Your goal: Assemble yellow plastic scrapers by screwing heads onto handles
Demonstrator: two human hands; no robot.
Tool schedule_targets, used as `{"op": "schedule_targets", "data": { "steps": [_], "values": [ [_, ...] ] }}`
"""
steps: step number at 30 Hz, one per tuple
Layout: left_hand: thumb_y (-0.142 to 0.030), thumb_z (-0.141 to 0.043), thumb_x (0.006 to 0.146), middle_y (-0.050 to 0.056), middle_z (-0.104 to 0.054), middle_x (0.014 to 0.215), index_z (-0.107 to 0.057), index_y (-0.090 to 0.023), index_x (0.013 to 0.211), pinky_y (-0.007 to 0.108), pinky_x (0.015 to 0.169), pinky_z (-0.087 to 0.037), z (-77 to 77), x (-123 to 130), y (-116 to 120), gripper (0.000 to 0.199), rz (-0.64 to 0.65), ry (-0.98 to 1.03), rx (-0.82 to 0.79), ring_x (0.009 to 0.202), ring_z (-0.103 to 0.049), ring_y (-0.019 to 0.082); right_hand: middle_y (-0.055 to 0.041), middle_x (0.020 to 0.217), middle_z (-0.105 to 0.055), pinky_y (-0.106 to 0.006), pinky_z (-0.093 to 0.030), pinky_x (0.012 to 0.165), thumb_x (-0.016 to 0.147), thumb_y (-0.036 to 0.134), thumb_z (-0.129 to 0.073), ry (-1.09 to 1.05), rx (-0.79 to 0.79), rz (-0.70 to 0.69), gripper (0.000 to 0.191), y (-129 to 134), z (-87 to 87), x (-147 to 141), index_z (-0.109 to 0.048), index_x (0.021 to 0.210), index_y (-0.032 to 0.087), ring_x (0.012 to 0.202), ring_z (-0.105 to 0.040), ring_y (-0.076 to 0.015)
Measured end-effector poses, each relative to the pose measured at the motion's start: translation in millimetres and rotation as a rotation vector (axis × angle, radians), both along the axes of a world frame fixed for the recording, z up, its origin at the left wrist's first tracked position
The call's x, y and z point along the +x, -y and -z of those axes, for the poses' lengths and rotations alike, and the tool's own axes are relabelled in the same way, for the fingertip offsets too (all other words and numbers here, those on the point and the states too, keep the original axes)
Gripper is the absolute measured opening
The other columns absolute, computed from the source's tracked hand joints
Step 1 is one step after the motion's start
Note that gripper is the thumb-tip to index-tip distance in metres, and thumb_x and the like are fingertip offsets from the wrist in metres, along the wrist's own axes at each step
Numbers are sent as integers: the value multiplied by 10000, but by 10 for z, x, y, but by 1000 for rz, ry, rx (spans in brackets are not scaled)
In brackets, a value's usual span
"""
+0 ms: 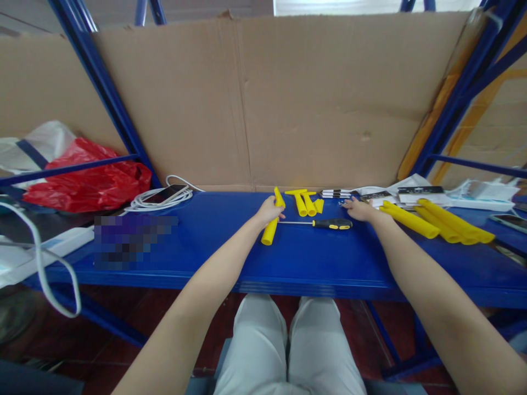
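Note:
My left hand (269,210) is wrapped round a yellow T-shaped plastic handle (269,235), its tube end pointing toward me on the blue table (230,258). Just right of it lies a screwdriver (332,224) with a black and yellow grip, its shaft pointing left at the handle. Farther back, two more yellow T-shaped pieces (300,203) and a small yellow piece (318,206) lie together. My right hand (359,209) reaches to the back, fingers stretched out over tiny shiny metal parts (341,203), too small to name.
Several yellow tubes (448,222) lie on the right, before black-and-white packets (420,195). A cardboard sheet (304,104) closes the back between blue posts. On the left are a coiled white cable (158,203), a red plastic bag (88,175) and a power strip (53,252).

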State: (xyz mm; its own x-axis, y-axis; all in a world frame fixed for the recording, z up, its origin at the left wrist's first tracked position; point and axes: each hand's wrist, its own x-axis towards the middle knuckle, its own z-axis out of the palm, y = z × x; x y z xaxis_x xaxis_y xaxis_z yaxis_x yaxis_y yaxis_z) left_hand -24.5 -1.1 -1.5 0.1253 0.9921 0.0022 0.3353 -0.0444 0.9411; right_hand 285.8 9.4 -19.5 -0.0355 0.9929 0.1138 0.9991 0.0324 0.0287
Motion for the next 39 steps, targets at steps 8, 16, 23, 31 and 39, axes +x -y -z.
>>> {"op": "schedule_targets", "data": {
  "steps": [8, 16, 23, 31, 39],
  "values": [
    [-70, -544, 872, 67, -644, 989, -475, -129, 1121, 172, 436, -391, 49, -5, -38, 265, 36, -54, 57, 461, -567, 46, -54, 1483, -453, -725, -224, 1056, 835, 180, -328, 16, -29, 69, 586, 2, 0, -35, -564, 1358, 298, 1402, -330, -344],
    [-98, -546, 876, 93, -668, 1010, -473, -140, 1173, 176, 466, -419, -20, -40, 56, 309, -2, -253, 166, 505, -595, 76, -102, 1441, -497, -683, -279, 1058, 852, 173, -322, -86, 60, 92, 553, 147, -170, -147, -589, 1335, 211, 1366, -391, -350],
    [-78, -616, 828, 102, -680, 992, -427, -155, 1212, 191, 523, -442, -35, -63, 48, 435, -50, -265, 186, 570, -638, 111, -125, 961, -739, -330, -549, 790, 884, 500, -469, -524, -92, -136, 452, 452, -578, -230, -739, 965, 147, 889, -694, -241],
    [-88, -598, 843, 109, -679, 988, -408, -166, 1173, 197, 516, -450, -33, -75, 45, 389, -68, -294, 199, 567, -640, 119, -62, 1039, -731, -312, -507, 814, 637, 522, -719, -214, -337, -324, 471, 596, -600, -587, -761, 997, 222, 985, -659, -280],
    [-91, -570, 856, 120, -675, 999, -388, -168, 1199, 211, 516, -468, -8, -118, -25, 396, -70, -303, 233, 554, -639, 120, -52, 852, -700, -292, -430, 676, 662, 231, -617, -93, -125, -232, 204, 571, -543, -737, -691, 850, 200, 811, -635, -239]
  ]
}}
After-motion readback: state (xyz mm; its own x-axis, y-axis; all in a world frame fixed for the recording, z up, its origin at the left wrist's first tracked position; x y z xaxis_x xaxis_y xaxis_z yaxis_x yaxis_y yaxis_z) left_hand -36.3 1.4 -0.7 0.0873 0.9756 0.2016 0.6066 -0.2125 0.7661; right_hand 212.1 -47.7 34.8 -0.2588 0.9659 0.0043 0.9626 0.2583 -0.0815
